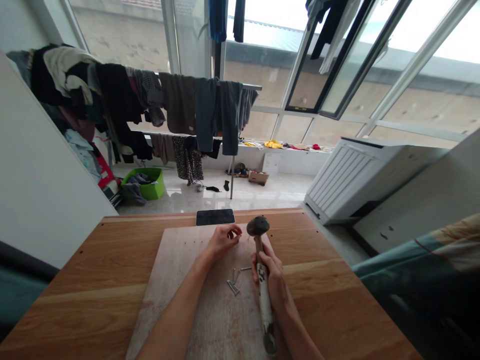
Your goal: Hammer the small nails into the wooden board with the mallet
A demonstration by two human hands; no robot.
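Note:
My right hand is wrapped around the worn, paint-flecked handle of a hammer. Its dark, rounded head points away from me, above the far right part of a pale wooden board. Close to the hammer head, a thin nail appears to stand in the board. Left of that nail is my left hand, its fingers loosely curled with a gap to the thumb and nothing visible between them. Several loose nails lie on the board between my forearms. A row of small dots, perhaps nail heads, runs along the board's far left.
The board lies on a brown wooden table. A dark-screened phone rests at the board's far edge. Beyond are a drying rack with clothes, a green basket, a small cardboard box and a white ribbed cabinet.

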